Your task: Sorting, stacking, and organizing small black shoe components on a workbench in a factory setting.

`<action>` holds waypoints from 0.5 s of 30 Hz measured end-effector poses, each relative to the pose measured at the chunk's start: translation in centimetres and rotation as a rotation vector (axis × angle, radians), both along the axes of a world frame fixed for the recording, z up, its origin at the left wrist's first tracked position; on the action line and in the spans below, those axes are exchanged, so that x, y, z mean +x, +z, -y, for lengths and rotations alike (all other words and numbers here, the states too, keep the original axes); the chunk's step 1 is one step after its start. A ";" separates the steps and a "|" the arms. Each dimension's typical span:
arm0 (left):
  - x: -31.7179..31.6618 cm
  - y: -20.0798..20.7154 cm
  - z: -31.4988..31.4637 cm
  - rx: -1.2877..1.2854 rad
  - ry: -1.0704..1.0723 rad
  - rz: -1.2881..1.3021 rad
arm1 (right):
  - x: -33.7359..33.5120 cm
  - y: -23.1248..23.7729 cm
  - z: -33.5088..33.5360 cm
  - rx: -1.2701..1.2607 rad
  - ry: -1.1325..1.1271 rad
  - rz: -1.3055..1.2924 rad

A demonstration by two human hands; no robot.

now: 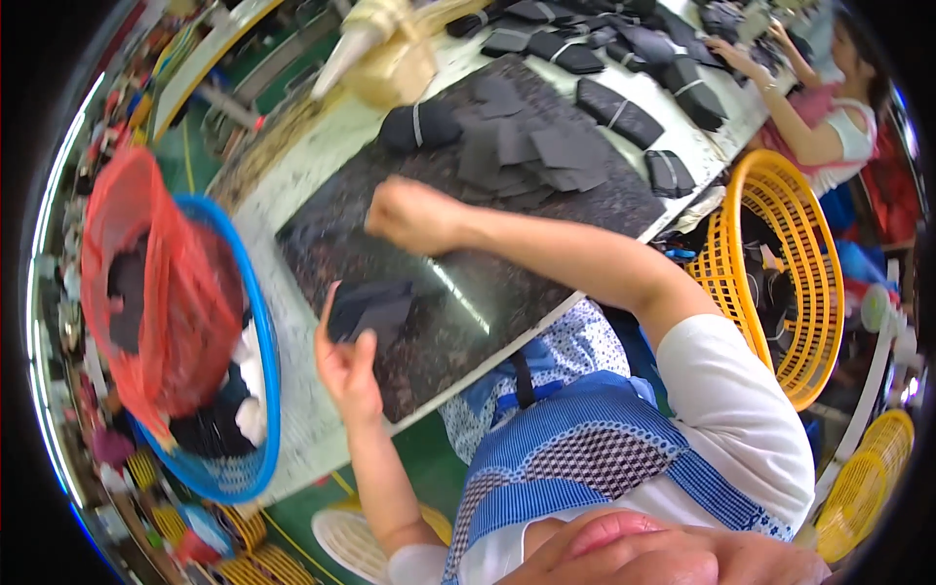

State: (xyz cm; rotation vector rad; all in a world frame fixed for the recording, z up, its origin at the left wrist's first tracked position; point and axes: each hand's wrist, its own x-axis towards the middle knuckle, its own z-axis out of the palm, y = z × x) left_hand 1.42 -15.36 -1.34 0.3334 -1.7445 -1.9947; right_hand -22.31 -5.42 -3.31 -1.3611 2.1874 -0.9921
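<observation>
My left hand (351, 378) is at the near left of a dark speckled slab (526, 278). Flat black sheet pieces (375, 310) sit between its thumb and fingers, the thumb over their near edge; some fingers are hidden. Farther out, above the slab, my right hand (414, 214) is closed, its fingers curled under. Whatever those fingers hold, if anything, is hidden. Beyond it lies a loose pile of similar black pieces (526, 146), with a banded black bundle (419, 126) at the pile's left.
Many banded black bundles (619, 112) cover the table's far side. At left stands a blue basket (268, 390) with a red plastic bag (185, 322). A yellow basket (736, 263) stands at right. Another person (829, 132) works at the far right. A tan block (395, 73) sits at the back.
</observation>
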 end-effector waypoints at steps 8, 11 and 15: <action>-3.5 1.1 -1.2 0.431 -0.473 0.075 | 6.5 3.6 -10.0 -0.413 -0.085 0.172; -4.6 1.9 -2.1 0.627 -0.543 0.010 | 5.0 2.7 -15.2 -0.358 -0.121 0.618; -6.4 2.4 -3.6 0.392 -0.429 0.219 | 3.6 4.3 -19.3 -0.954 0.097 1.676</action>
